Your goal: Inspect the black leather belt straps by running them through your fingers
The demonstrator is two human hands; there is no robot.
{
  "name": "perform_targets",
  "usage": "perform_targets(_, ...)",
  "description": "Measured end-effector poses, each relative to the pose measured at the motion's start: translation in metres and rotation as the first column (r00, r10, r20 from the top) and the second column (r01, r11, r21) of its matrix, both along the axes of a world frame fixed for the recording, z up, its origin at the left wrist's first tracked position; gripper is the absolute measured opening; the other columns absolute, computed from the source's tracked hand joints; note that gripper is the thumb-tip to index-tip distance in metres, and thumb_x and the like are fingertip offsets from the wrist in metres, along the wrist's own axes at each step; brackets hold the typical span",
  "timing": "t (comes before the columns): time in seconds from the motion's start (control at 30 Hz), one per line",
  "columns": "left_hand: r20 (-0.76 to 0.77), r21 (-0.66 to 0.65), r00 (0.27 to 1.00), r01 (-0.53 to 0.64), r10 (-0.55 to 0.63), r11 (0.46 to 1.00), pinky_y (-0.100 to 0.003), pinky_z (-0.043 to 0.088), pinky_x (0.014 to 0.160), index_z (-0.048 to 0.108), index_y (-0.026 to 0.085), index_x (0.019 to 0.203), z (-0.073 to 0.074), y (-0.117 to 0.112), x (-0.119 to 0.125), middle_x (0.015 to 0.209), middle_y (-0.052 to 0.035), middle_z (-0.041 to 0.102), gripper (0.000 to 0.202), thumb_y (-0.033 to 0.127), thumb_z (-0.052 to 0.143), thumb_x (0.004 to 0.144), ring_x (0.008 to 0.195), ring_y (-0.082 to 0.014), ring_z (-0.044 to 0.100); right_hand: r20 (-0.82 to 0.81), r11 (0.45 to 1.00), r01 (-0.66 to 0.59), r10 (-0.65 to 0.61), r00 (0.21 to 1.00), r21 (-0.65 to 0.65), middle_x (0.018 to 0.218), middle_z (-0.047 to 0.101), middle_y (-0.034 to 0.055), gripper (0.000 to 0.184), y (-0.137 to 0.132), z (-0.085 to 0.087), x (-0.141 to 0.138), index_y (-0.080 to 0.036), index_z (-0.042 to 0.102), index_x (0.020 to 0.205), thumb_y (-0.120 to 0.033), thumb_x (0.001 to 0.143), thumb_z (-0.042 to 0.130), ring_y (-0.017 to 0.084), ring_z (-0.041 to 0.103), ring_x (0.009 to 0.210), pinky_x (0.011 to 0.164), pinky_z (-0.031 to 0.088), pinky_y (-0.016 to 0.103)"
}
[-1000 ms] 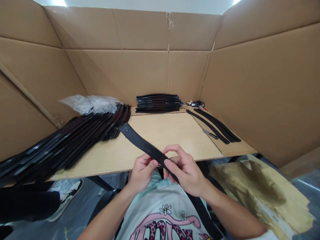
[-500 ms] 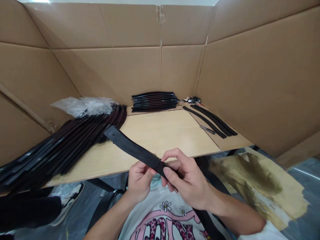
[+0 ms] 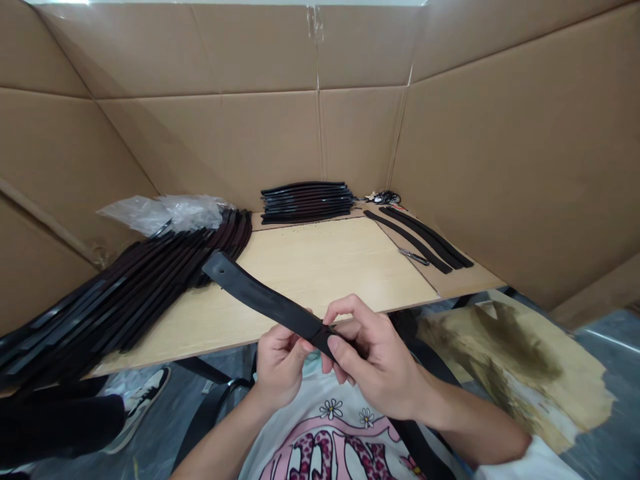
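Observation:
A long, curved black strip slants across in front of my body, its broad end with a small hole pointing up and left over the table. My left hand grips its lower edge near the middle between thumb and fingers. Just to the right, my right hand is closed around the strip, thumb on top and index finger bent at a joint or slit in it. What the fingertips pinch there is too small to make out. The strip's other end runs down past my right forearm.
Many similar strips lie fanned in a pile at left, under a clear plastic bag. A neat stack stands at the back. At right lie loose strips, a small cutter-like tool and a tangle of black cords. Cardboard walls enclose the table.
The strip's broad end has shifted slightly left. Both hands keep their hold at nearly the same place, and the view has moved a little.

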State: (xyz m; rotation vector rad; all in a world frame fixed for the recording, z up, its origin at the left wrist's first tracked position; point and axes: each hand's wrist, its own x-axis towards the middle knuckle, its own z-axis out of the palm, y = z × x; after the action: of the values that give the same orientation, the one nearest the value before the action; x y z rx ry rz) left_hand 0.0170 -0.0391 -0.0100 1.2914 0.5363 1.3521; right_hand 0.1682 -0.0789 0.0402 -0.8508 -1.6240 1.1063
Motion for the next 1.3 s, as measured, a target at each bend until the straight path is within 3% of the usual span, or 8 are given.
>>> perform_targets(0.13, 0.000, 0.035, 0.999, -0.048, 0.049, 0.998, -0.024, 0.047, 0.053, 0.070, 0.018, 0.077, 0.000, 0.000, -0.001, 0.071, -0.0040, 0.066, 0.027, 0.044, 0.072, 0.071, 0.062, -0.0165, 0.060, -0.008, 1.000, -0.011, 0.011, 1.000, -0.006, 0.063, 0.060, -0.0035, 0.017, 0.001, -0.001, 0.001, -0.023, 0.044, 0.103, -0.018, 0.087, 0.046, 0.008, 0.049, 0.045, 0.045, 0.040, 0.019)
perform_targets(0.33, 0.014, 0.016, 1.000, 0.012, -0.012, 1.000, -0.025, 0.046, 0.051, 0.062, 0.016, 0.078, -0.004, -0.001, 0.000, 0.059, -0.0001, 0.061, 0.024, 0.040, 0.064, 0.080, 0.048, -0.0109, 0.053, -0.048, 0.997, -0.007, 0.003, 0.999, -0.081, 0.063, 0.060, -0.0020, 0.025, 0.006, -0.001, -0.001, -0.021, 0.044, 0.113, -0.033, 0.090, 0.047, 0.009, 0.049, 0.046, 0.045, 0.039, 0.020)
perform_targets(0.47, 0.056, -0.021, 0.997, 0.046, -0.045, 0.999, -0.024, 0.046, 0.051, 0.053, 0.017, 0.075, 0.003, -0.002, 0.007, 0.055, 0.0029, 0.055, 0.023, 0.037, 0.058, 0.086, 0.048, -0.0105, 0.053, -0.069, 0.996, 0.001, -0.007, 0.998, -0.093, 0.064, 0.060, -0.0016, 0.027, 0.014, -0.004, -0.003, -0.021, 0.042, 0.115, -0.034, 0.092, 0.044, 0.009, 0.049, 0.048, 0.046, 0.039, 0.020)
perform_targets(0.57, 0.066, -0.072, 0.994, 0.096, -0.091, 0.993, -0.024, 0.045, 0.050, 0.048, 0.018, 0.073, 0.009, 0.001, 0.011, 0.053, 0.0047, 0.052, 0.026, 0.038, 0.057, 0.086, 0.046, -0.0103, 0.054, -0.077, 0.994, -0.012, 0.003, 0.997, -0.112, 0.066, 0.061, -0.0013, 0.026, 0.020, -0.007, -0.002, -0.022, 0.038, 0.115, -0.034, 0.093, 0.043, 0.009, 0.049, 0.048, 0.046, 0.039, 0.020)
perform_targets(0.7, 0.031, -0.141, 0.997, 0.073, -0.069, 0.987, -0.025, 0.046, 0.051, 0.047, 0.018, 0.074, 0.009, 0.007, 0.012, 0.053, 0.0058, 0.049, 0.027, 0.041, 0.057, 0.085, 0.047, -0.0115, 0.055, -0.092, 0.989, -0.043, 0.030, 0.995, -0.138, 0.068, 0.061, -0.0013, 0.028, 0.028, -0.011, -0.001, -0.022, 0.036, 0.116, -0.035, 0.093, 0.043, 0.008, 0.047, 0.048, 0.046, 0.040, 0.020)
perform_targets(0.97, -0.026, -0.199, 0.999, 0.037, -0.043, 0.979, -0.026, 0.044, 0.056, 0.046, 0.018, 0.066, 0.013, 0.014, 0.009, 0.057, 0.0046, 0.050, 0.031, 0.040, 0.061, 0.082, 0.052, -0.0119, 0.053, -0.112, 0.988, -0.028, 0.011, 0.994, -0.155, 0.070, 0.062, 0.0010, 0.030, 0.039, -0.016, -0.002, -0.019, 0.044, 0.109, -0.040, 0.089, 0.049, 0.009, 0.048, 0.050, 0.045, 0.039, 0.020)
perform_targets(1.13, 0.030, -0.316, 0.999, 0.048, -0.040, 0.947, -0.022, 0.039, 0.058, 0.051, 0.016, 0.060, 0.024, 0.013, 0.004, 0.058, 0.0038, 0.047, 0.033, 0.040, 0.065, 0.078, 0.057, -0.0099, 0.046, -0.037, 0.998, 0.017, -0.020, 0.999, -0.065, 0.070, 0.064, 0.0013, 0.023, 0.046, -0.020, 0.003, -0.019, 0.047, 0.102, -0.038, 0.089, 0.050, 0.009, 0.051, 0.050, 0.047, 0.041, 0.021)
perform_targets(1.3, 0.056, -0.417, 0.998, 0.011, 0.014, 0.909, -0.021, 0.033, 0.057, 0.057, 0.014, 0.059, 0.032, 0.008, 0.002, 0.060, 0.0015, 0.050, 0.027, 0.033, 0.072, 0.069, 0.060, -0.0098, 0.043, 0.194, 0.980, 0.105, -0.138, 0.971, 0.169, 0.075, 0.067, 0.0030, 0.018, 0.045, -0.018, 0.008, -0.019, 0.052, 0.105, -0.029, 0.091, 0.048, 0.010, 0.055, 0.052, 0.050, 0.043, 0.021)
